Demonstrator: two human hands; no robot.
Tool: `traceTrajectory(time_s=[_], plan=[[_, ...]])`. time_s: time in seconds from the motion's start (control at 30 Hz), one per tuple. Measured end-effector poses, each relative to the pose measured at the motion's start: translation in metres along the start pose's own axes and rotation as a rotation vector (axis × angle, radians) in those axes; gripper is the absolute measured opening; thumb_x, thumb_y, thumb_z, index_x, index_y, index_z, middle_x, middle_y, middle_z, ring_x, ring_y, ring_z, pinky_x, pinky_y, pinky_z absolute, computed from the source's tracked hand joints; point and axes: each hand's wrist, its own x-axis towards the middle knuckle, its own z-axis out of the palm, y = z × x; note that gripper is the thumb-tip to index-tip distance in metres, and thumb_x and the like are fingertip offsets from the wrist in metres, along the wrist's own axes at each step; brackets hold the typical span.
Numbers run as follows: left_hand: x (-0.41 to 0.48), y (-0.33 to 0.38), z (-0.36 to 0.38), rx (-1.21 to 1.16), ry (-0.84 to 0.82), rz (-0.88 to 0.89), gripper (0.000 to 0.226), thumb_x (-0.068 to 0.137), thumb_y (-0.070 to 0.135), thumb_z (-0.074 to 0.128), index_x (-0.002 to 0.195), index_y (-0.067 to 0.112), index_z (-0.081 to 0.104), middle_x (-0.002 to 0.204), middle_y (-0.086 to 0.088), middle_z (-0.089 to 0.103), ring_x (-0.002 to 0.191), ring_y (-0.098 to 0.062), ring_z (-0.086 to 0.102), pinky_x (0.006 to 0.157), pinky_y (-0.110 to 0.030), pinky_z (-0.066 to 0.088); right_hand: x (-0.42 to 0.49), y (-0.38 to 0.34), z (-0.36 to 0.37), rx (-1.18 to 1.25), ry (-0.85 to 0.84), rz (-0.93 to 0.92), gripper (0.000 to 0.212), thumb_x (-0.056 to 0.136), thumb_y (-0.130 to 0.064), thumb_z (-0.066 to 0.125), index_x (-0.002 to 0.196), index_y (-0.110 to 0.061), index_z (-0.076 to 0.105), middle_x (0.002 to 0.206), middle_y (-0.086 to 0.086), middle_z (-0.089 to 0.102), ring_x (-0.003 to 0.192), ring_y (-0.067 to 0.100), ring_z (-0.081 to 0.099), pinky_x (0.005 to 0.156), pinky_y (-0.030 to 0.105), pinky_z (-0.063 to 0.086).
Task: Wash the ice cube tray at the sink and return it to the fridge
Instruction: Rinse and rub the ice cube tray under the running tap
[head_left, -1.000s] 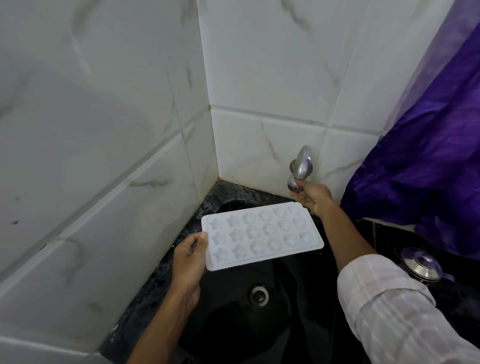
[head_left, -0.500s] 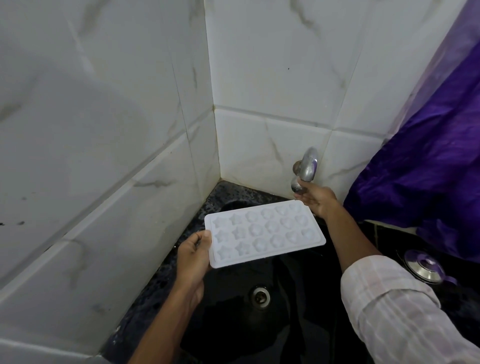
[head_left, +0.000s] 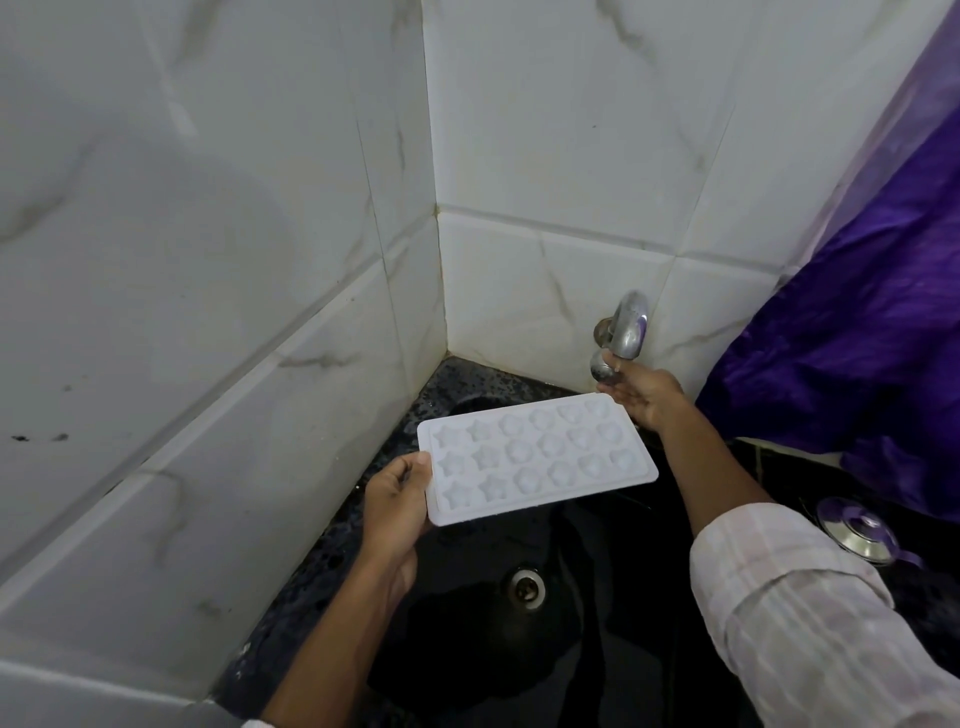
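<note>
Head view: white ice cube tray (head_left: 537, 457) held above the black sink (head_left: 467, 649).
Moulds face up; the left hand (head_left: 395, 504) pinches its left short edge, thumb on top, while the right hand (head_left: 644, 397) reaches past the far corner, fingertips closed on the lower end of the steel tap (head_left: 627, 330) on the tiled wall.

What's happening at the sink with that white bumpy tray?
A person is about to wash an ice cube tray. Their left hand holds the white tray by one short end, above the black sink. Their right hand grips the metal tap on the tiled wall. No water can be seen running yet.
</note>
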Motion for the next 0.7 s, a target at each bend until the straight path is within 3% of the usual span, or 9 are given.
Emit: traceTrajectory(time_s=[0.1, 0.23, 0.33, 0.43, 0.5, 0.6, 0.7], plan=[[0.0, 0.001, 0.001, -0.001, -0.004, -0.001, 0.023, 0.103, 0.022, 0.052, 0.095, 0.011, 0.069, 0.095, -0.007, 0.077, 0.083, -0.021, 0.073, 0.078, -0.043, 0.06, 0.006, 0.001, -0.002, -0.019, -0.008, 0.01, 0.057, 0.075, -0.031, 0.085, 0.113, 0.005, 0.063, 0.092, 0.013, 0.07, 0.078, 0.021, 0.07, 0.069, 0.031, 0.057], [-0.001, 0.001, 0.002, -0.001, -0.009, -0.006, 0.023, 0.102, 0.022, 0.052, 0.094, 0.01, 0.07, 0.095, -0.008, 0.077, 0.084, -0.022, 0.073, 0.078, -0.044, 0.059, 0.008, 0.004, -0.005, -0.024, -0.011, 0.004, 0.067, 0.067, -0.031, 0.089, 0.117, 0.005, 0.063, 0.082, 0.01, 0.07, 0.069, 0.022, 0.069, 0.069, 0.035, 0.056], [0.0, 0.001, 0.002, 0.002, -0.008, -0.014, 0.024, 0.103, 0.022, 0.051, 0.094, 0.01, 0.07, 0.095, -0.008, 0.077, 0.085, -0.023, 0.073, 0.079, -0.045, 0.059, -0.014, 0.0, 0.0, -0.033, 0.035, -0.028, 0.044, 0.075, -0.029, 0.085, 0.099, 0.004, 0.067, 0.08, 0.011, 0.069, 0.066, 0.02, 0.067, 0.065, 0.032, 0.056], [0.002, 0.0, 0.002, -0.006, 0.004, -0.015, 0.024, 0.103, 0.021, 0.051, 0.094, 0.01, 0.07, 0.095, -0.009, 0.077, 0.084, -0.024, 0.072, 0.078, -0.044, 0.059, -0.042, 0.005, 0.0, -0.126, 0.163, -0.148, 0.029, 0.076, -0.037, 0.076, 0.077, -0.009, 0.068, 0.077, 0.006, 0.071, 0.065, 0.017, 0.068, 0.071, 0.033, 0.058], [0.005, -0.001, 0.002, -0.016, 0.014, -0.016, 0.023, 0.102, 0.021, 0.052, 0.094, 0.01, 0.07, 0.096, -0.009, 0.076, 0.088, -0.026, 0.072, 0.081, -0.046, 0.059, -0.067, 0.011, -0.001, -0.2, 0.195, -0.267, 0.027, 0.078, -0.042, 0.067, 0.085, -0.016, 0.068, 0.079, -0.001, 0.075, 0.076, 0.016, 0.071, 0.079, 0.038, 0.059], [0.009, -0.004, 0.004, -0.025, 0.028, -0.027, 0.022, 0.102, 0.02, 0.052, 0.092, 0.011, 0.07, 0.097, -0.01, 0.076, 0.087, -0.026, 0.072, 0.079, -0.046, 0.059, -0.108, 0.024, -0.006, -0.446, 0.148, -0.443, 0.02, 0.091, -0.04, 0.061, 0.099, -0.023, 0.065, 0.093, -0.01, 0.072, 0.086, 0.005, 0.066, 0.076, 0.024, 0.051], [0.01, -0.007, 0.008, -0.02, 0.028, -0.033, 0.023, 0.103, 0.019, 0.051, 0.092, 0.009, 0.069, 0.097, -0.011, 0.076, 0.083, -0.023, 0.072, 0.065, -0.036, 0.059, -0.122, 0.035, -0.015, -0.622, 0.056, -0.582, 0.012, 0.096, -0.027, 0.059, 0.107, -0.025, 0.066, 0.099, -0.011, 0.068, 0.085, -0.001, 0.062, 0.068, 0.01, 0.046]])
